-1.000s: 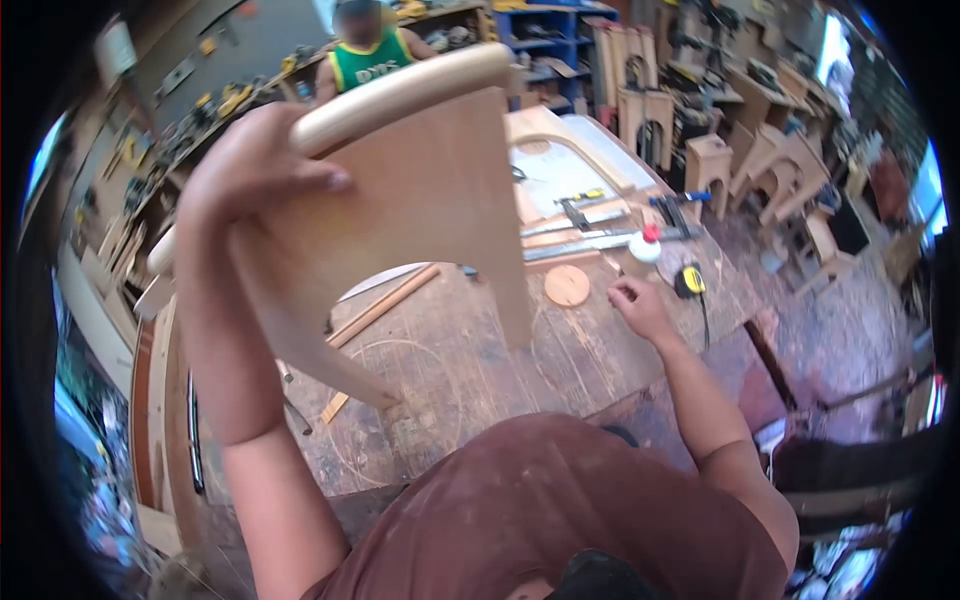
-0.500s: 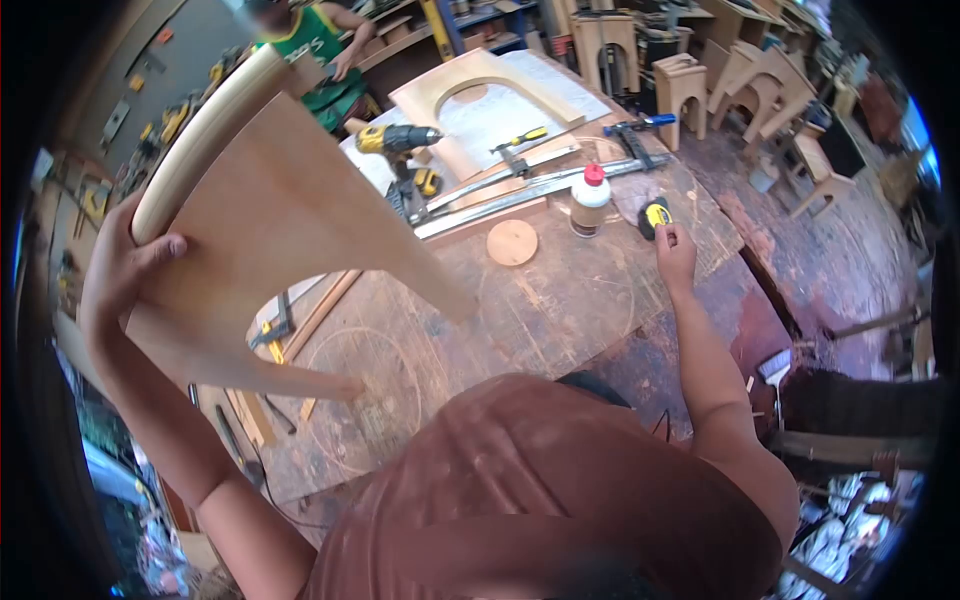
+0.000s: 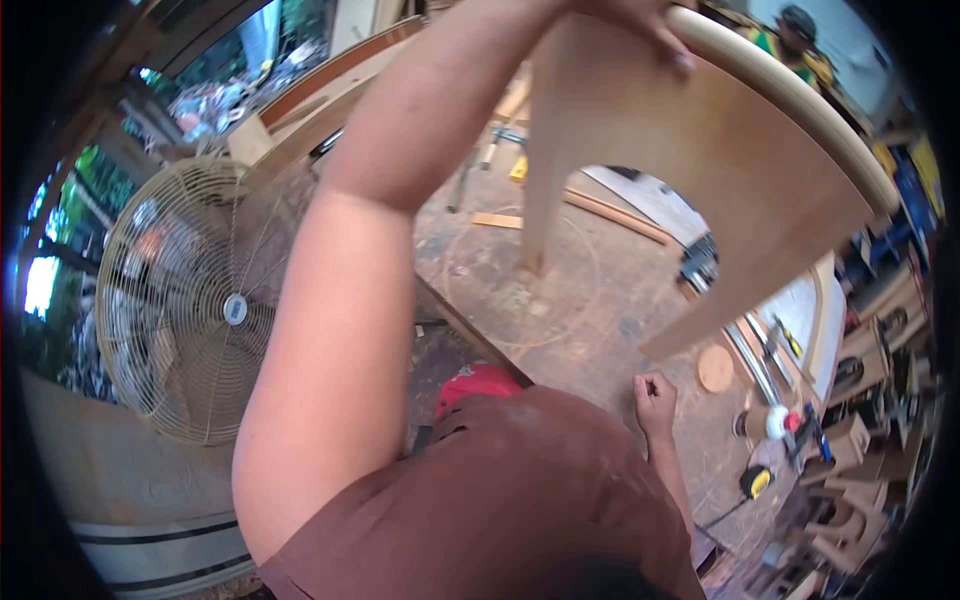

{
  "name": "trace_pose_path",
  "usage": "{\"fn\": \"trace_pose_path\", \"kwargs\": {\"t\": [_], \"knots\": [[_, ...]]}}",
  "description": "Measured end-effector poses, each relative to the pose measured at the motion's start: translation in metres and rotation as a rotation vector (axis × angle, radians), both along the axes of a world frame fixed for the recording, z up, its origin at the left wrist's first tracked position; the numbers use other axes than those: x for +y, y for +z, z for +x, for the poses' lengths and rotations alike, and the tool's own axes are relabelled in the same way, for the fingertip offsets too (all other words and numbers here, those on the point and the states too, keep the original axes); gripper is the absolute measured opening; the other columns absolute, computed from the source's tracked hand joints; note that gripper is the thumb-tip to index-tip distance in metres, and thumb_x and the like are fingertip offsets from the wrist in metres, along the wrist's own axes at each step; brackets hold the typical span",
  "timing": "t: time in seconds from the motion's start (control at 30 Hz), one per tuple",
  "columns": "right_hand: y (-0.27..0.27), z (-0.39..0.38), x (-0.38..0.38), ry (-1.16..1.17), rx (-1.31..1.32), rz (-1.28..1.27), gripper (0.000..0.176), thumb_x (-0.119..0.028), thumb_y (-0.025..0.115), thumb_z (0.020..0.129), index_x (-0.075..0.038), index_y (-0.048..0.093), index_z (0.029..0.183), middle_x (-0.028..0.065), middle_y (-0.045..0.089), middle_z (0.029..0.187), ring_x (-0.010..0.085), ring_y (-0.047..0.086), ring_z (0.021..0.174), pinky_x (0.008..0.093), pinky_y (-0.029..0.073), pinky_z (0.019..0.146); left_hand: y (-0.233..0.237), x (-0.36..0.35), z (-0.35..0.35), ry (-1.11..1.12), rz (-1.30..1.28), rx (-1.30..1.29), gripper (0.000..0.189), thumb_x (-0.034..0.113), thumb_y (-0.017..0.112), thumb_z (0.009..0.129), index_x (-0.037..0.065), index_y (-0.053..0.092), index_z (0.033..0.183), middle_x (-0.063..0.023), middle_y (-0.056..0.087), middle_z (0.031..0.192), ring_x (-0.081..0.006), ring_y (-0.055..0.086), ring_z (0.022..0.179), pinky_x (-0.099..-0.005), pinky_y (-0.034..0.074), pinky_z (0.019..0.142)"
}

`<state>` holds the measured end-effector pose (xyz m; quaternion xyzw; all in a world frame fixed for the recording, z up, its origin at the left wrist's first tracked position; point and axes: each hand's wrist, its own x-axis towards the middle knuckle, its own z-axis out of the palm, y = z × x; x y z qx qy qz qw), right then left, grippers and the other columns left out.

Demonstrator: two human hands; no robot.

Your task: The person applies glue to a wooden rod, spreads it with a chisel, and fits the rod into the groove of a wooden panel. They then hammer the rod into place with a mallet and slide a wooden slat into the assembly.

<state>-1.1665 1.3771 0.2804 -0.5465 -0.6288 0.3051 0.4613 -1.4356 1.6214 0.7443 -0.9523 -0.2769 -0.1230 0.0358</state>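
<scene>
An arched wooden panel [image 3: 690, 130] with two legs and a thick rounded rail along its top leans over the workbench [image 3: 590, 290]. My left hand [image 3: 650, 25] grips it near the rail at the top of the view, the fingers partly cut off by the frame. Low over the bench, beside my brown shirt, my right hand [image 3: 655, 400] is curled closed; whatever it may hold is hidden. A round wooden disc [image 3: 715, 369] lies just right of that hand. Farther right are a glue bottle [image 3: 762, 422] with a red cap and a yellow-and-black tape measure [image 3: 757, 482].
A large wire-caged fan [image 3: 190, 300] stands on the left. Clamps and a yellow screwdriver [image 3: 789, 338] lie at the bench's right. Several arched wooden pieces [image 3: 850, 440] stand beyond. A co-worker [image 3: 790, 45] is at the far top right.
The view has swung left, bringing the fan in. My right hand has come away from the tape measure toward my body. My left hand still holds the panel.
</scene>
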Motion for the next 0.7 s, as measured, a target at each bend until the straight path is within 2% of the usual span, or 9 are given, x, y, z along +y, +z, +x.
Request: {"fn": "trace_pose_path", "kwargs": {"t": [0.07,0.13,0.2,0.27,0.3,0.37,0.5,0.67,0.7], "knots": [[0.009,-0.034,0.019,0.085,-0.056,-0.104,0.02,-0.015,0.068,0.089,0.0,0.061,0.079,0.0026,0.055,0.062,0.0084,0.047,0.057,0.0264,0.04,0.055,-0.004,0.002,-0.018,-0.034,0.11,-0.035,0.056,0.048,0.084,0.07,0.004,0.069,0.103,-0.0175,0.072,0.098,-0.0301,0.07,0.09,-0.0398,0.053,0.084],[0.019,-0.08,0.043,0.166,-0.077,-0.108,0.019,-0.016,0.069,0.089,0.0,0.062,0.081,0.0025,0.056,0.063,0.0088,0.048,0.057,0.0263,0.041,0.055,-0.007,0.0,-0.025,0.031,0.186,0.032,0.054,0.041,0.082,0.073,0.008,0.066,0.113,-0.0154,0.069,0.114,-0.0304,0.065,0.106,-0.0414,0.051,0.092],[0.021,-0.136,0.073,0.227,-0.089,-0.115,0.019,-0.016,0.069,0.089,0.0,0.062,0.082,0.0024,0.056,0.063,0.0091,0.049,0.057,0.0263,0.042,0.055,-0.026,-0.004,-0.04,0.077,0.132,-0.113,0.066,0.058,0.077,0.073,0.009,0.066,0.117,-0.0116,0.07,0.095,-0.0222,0.067,0.093,-0.0353,0.052,0.083],[0.022,-0.199,0.109,0.387,-0.133,-0.179,0.018,-0.017,0.071,0.088,-0.001,0.063,0.083,0.0024,0.056,0.064,0.0099,0.049,0.057,0.0273,0.043,0.056,-0.031,-0.012,-0.072,-0.071,0.184,-0.1,0.046,0.039,0.077,0.077,0.006,0.071,0.108,-0.0074,0.072,0.099,-0.022,0.068,0.086,-0.0351,0.054,0.078],[0.012,-0.23,0.131,0.455,-0.21,-0.184,0.017,-0.018,0.071,0.088,-0.003,0.064,0.086,0.0022,0.054,0.06,0.0103,0.052,0.055,0.0275,0.045,0.055,-0.035,-0.012,-0.079,-0.114,0.211,-0.097,0.046,0.039,0.077,0.077,0.006,0.071,0.108,-0.0072,0.072,0.099,-0.0222,0.068,0.087,-0.0355,0.054,0.078],[0.006,-0.303,0.173,0.588,-0.288,-0.328,0.026,-0.02,0.073,0.085,-0.003,0.063,0.102,0.011,0.062,0.079,0.0198,0.063,0.076,0.0349,0.05,0.069,-0.042,-0.002,-0.089,-0.142,0.255,-0.111,0.045,0.04,0.077,0.077,0.007,0.071,0.108,-0.007,0.072,0.099,-0.0226,0.068,0.087,-0.0363,0.053,0.078],[-0.006,-0.436,0.252,0.78,-0.344,-0.14,0.038,-0.021,0.073,0.083,-0.004,0.059,0.114,0.0165,0.058,0.102,0.0267,0.057,0.098,0.0393,0.046,0.085,-0.05,0.02,-0.09,-0.116,0.337,-0.137,0.045,0.041,0.076,0.077,0.009,0.072,0.108,-0.0064,0.072,0.099,-0.0234,0.068,0.088,-0.0378,0.053,0.079],[-0.002,-0.559,0.334,0.705,-0.45,0.145,0.054,-0.022,0.074,0.081,-0.005,0.054,0.128,0.0234,0.053,0.13,0.0353,0.05,0.126,0.0447,0.041,0.105,-0.06,0.027,-0.082,-0.067,0.424,-0.14,0.044,0.042,0.075,0.078,0.011,0.072,0.109,-0.0057,0.072,0.099,-0.0244,0.068,0.09,-0.0398,0.052,0.08],[0.0,-0.579,0.35,0.668,-0.483,0.159,0.059,-0.022,0.075,0.08,-0.005,0.051,0.132,0.0226,0.051,0.132,0.0382,0.049,0.125,0.045,0.041,0.105,-0.06,0.031,-0.079,-0.057,0.437,-0.142,0.044,0.042,0.075,0.078,0.011,0.073,0.109,-0.0056,0.072,0.099,-0.0246,0.068,0.09,-0.0402,0.052,0.08]]}}
